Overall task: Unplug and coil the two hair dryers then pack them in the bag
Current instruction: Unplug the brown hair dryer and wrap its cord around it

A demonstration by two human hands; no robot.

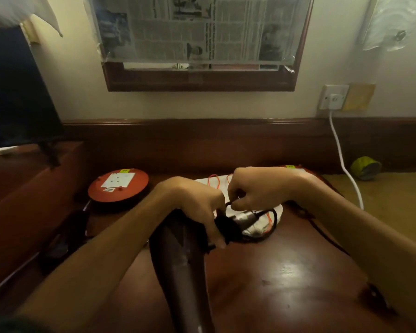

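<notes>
A dark hair dryer (178,258) lies on the brown table with its barrel pointing toward me. My left hand (195,205) grips its handle end, where black cord (257,236) is bunched. My right hand (257,191) pinches a loop of that black cord just above the handle. Behind the hands lies a white bag (255,227) with orange drawstrings. A second dark hair dryer (67,234) sits in shadow at the table's left edge.
A red round extension reel (118,186) with a white socket plate stands at back left. A white cable (344,164) runs from a wall socket (333,97) down the right side. A television (17,97) stands at left, a mirror frame (199,78) on the wall.
</notes>
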